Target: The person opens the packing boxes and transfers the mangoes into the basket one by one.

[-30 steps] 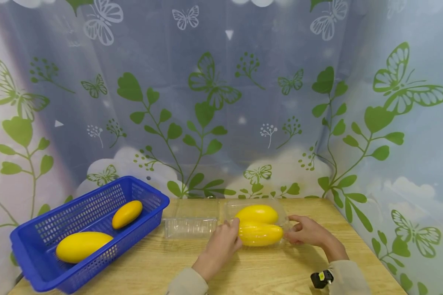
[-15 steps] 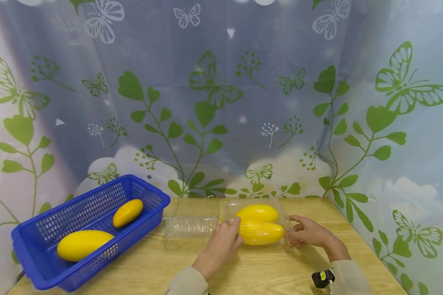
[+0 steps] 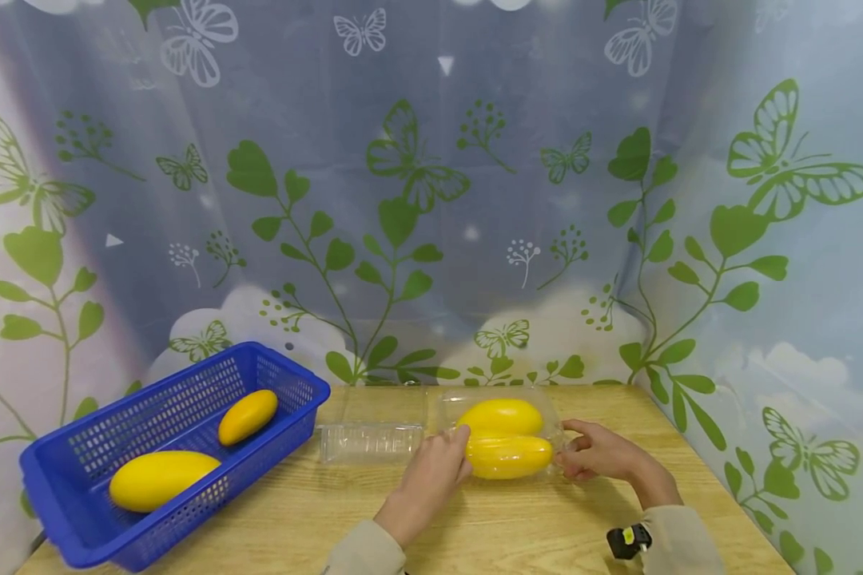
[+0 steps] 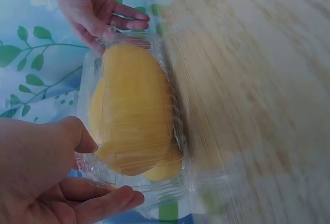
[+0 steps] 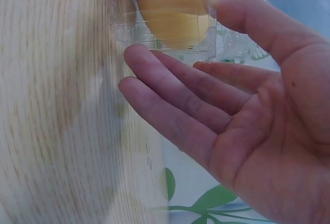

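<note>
- Left hand (image 3: 426,479) grips the left end of the box (image 3: 503,435), a clear plastic one: in the left wrist view the thumb (image 4: 77,134) lies over the top edge and the fingers (image 4: 103,206) curl under it.
- Right hand (image 3: 598,452) is at the box's right end, fingers nearly straight and spread. The thumb (image 5: 247,20) touches the plastic; whether the fingers press it cannot be told.
- The box rests on the table (image 3: 518,527) between the two hands, with two mangoes (image 3: 509,456) inside, one behind the other and touching.
- The box's open lid (image 3: 371,442) lies flat just left of the left hand.
- Basket (image 3: 65,487), blue, stands well to the left of the left hand; two more yellow fruits (image 3: 162,480) lie in it, apart from each other.
- Behind the hands hangs a curtain (image 3: 431,200) with butterflies and leaves.
</note>
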Action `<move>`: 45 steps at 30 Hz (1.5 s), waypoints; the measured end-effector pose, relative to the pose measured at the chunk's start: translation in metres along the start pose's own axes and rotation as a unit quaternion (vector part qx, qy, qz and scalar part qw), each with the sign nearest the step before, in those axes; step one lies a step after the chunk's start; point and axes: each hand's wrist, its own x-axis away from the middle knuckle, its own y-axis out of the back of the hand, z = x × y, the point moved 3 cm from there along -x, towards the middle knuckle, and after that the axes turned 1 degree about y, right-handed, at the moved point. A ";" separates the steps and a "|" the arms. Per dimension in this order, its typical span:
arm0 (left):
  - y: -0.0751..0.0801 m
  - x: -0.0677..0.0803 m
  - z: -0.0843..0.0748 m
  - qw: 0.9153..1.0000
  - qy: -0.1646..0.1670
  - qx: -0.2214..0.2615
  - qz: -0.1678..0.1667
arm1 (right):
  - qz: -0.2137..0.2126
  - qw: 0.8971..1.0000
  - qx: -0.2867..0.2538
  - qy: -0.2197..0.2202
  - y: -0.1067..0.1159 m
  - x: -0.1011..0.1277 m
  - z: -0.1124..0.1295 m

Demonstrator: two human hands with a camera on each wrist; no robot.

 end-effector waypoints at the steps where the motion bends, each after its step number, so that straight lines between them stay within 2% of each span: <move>1: 0.000 0.000 0.000 1.000 0.000 -0.003 0.001 | 0.000 1.000 0.000 -0.001 0.000 0.000 0.000; 10: 0.003 0.000 -0.003 0.999 -0.012 -0.035 -0.001 | -0.004 1.000 0.009 -0.010 0.002 -0.001 -0.003; 15: 0.003 0.001 -0.005 0.998 -0.008 -0.065 0.014 | -0.006 1.000 0.007 -0.012 0.002 0.000 -0.003; 18: 0.002 0.002 -0.006 0.997 -0.002 -0.066 0.028 | -0.004 1.000 0.004 -0.012 0.002 0.000 -0.002; 22: 0.001 0.002 -0.005 0.999 0.000 -0.037 0.027 | -0.006 1.000 0.006 -0.013 0.003 0.002 -0.001; 27: 0.002 0.001 -0.003 1.000 -0.004 0.002 0.010 | -0.010 1.000 0.014 -0.017 0.004 0.003 -0.001; 32: 0.006 0.001 -0.005 1.000 0.016 -0.011 -0.009 | -0.005 1.000 0.017 -0.024 0.005 0.004 0.001; 36: 0.013 0.000 -0.008 0.998 0.028 -0.017 -0.054 | -0.001 1.000 0.018 -0.026 0.006 0.005 0.002; 39: 0.017 -0.002 -0.008 0.995 0.032 -0.001 -0.091 | -0.001 1.000 0.020 -0.024 0.006 0.006 0.003; 45: 0.022 -0.004 -0.010 0.991 0.031 0.011 -0.128 | 0.015 0.999 0.035 -0.028 0.007 0.012 0.006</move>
